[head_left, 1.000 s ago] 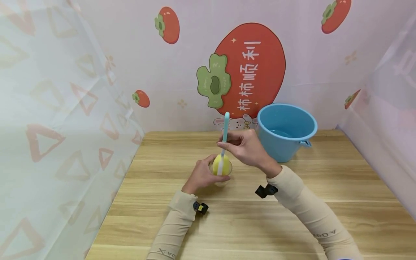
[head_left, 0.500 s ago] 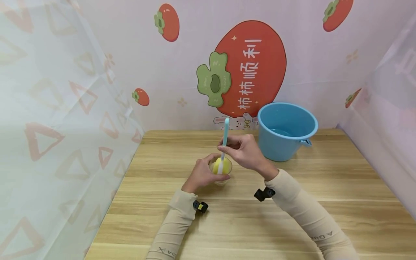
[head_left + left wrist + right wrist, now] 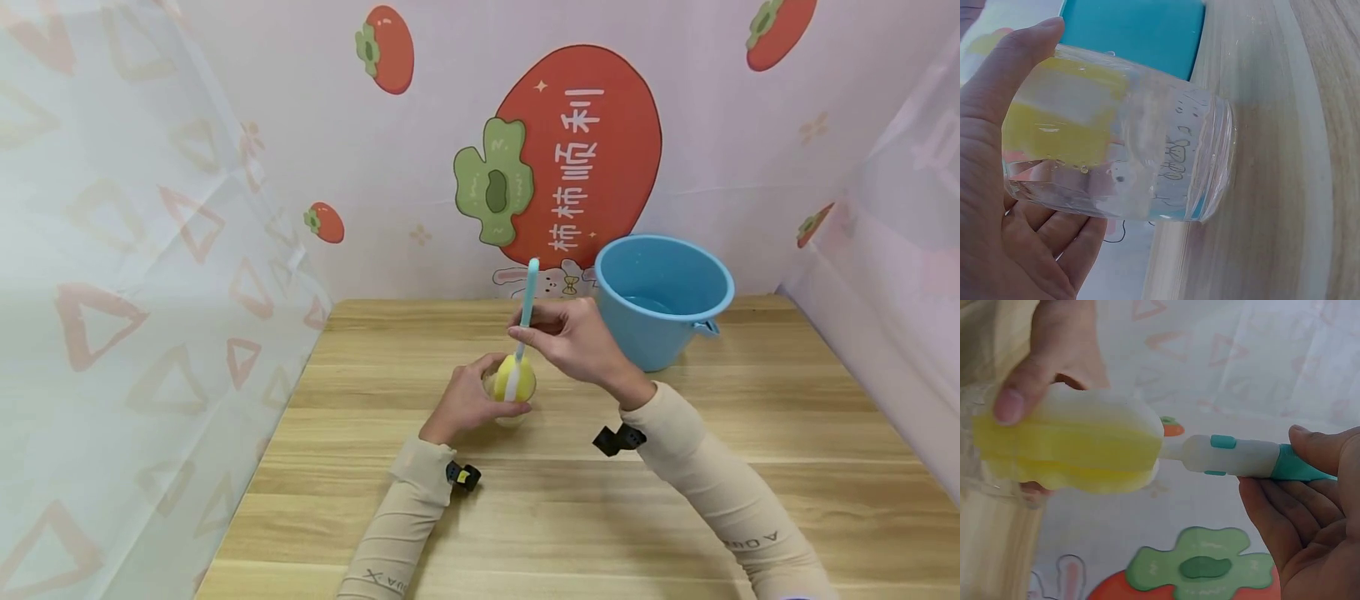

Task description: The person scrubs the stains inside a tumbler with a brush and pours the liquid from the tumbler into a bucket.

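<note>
1. Head: I saw the left hand (image 3: 468, 402) curled around a clear cup (image 3: 511, 420), mid-tabletop (image 3: 547, 525) toward the far edge. The right hand (image 3: 577, 343) pinched a sponge brush (image 3: 530, 290), its yellow head (image 3: 513, 382) in the cup's mouth. A blue bucket (image 3: 652, 333) stood near the far right corner.
2. Left wrist: I saw the yellow head through the cup's wall.
3. Right wrist: I saw thumb and fingers pinching the teal handle (image 3: 1289, 464), the yellow head partly outside the cup.

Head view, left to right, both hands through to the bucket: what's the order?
Left hand → sponge → right hand → bucket.
</note>
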Motion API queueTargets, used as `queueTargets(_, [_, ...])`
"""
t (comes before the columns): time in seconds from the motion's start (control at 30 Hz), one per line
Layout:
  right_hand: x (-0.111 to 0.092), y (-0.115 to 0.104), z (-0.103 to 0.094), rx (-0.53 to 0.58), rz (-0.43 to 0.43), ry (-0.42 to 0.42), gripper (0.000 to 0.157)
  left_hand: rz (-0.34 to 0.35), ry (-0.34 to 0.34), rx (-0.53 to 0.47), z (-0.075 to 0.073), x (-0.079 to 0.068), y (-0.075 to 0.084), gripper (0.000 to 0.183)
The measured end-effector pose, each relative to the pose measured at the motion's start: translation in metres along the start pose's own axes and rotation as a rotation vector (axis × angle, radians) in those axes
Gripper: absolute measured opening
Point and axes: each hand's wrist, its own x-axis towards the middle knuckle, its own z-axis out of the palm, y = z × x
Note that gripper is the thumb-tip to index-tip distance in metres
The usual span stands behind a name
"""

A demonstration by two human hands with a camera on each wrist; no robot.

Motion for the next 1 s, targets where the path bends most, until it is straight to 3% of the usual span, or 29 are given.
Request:
queueTargets(0.27, [0.007,-0.008,-0.009,-0.041,-0.017,0.004,0.013,-0.001,-0.002,-0.009,-0.001,0.001,0.003,0.084])
queueTargets(0.67, [-0.011,0.026,0.019,0.004,0.068,-0.03,0.009,-0.011,0.006,0.001,-0.001,-0.002,0.003,0.086])
queueTargets(0.8, [-0.008,0.019,0.015,-0.01,0.057,-0.044,0.008,-0.025,0.006,-0.003,-0.002,-0.002,0.004,0.086])
queueTargets(1.0, [0.006,-0.003,-0.004,-0.05,-0.041,-0.03,0.01,-0.044,-0.01,-0.027,-0.001,-0.002,0.003,0.089])
